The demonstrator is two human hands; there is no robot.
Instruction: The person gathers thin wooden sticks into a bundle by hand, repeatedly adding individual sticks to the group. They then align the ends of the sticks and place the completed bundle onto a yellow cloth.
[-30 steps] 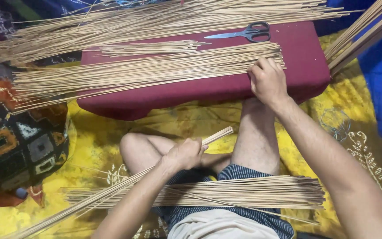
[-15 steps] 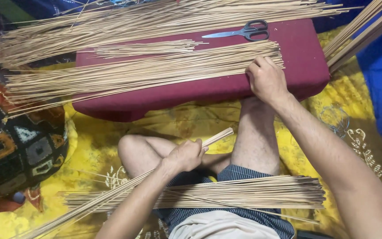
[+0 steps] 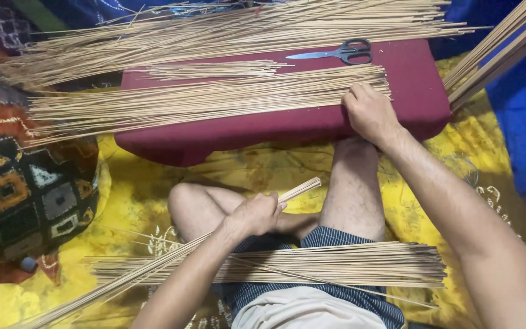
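1. Nearest the camera, a flat bundle of thin pale sticks (image 3: 336, 265) lies across the person's lap, over striped shorts (image 3: 330, 240), its ends running out to both sides.
2. The left hand (image 3: 255, 214) is closed in a fist around a small bunch of sticks (image 3: 153, 268); the short ends stick out past the thumb toward the right, and the long part slants down to the lower left corner, crossing the lap bundle.
3. Bare legs are folded beneath the hands, resting on a yellow patterned cloth (image 3: 153, 176) spread over the floor.
4. To the left sits a dark cushion (image 3: 25, 195) with orange and grey squares.
5. Farther out, the right hand (image 3: 369, 113) lies palm down with fingers spread on the right end of a long row of sticks (image 3: 202, 100), pressing it against a maroon padded bench (image 3: 275, 128); it grips nothing that can be seen.
6. Behind that row lies a shorter bunch (image 3: 214, 69), and a pair of scissors (image 3: 339, 52) with black handles rests on the bench top.
7. Farthest away, a large loose pile of sticks (image 3: 226, 27) spans the back edge, with more sticks (image 3: 500, 45) slanting at the upper right over blue fabric (image 3: 518, 116).
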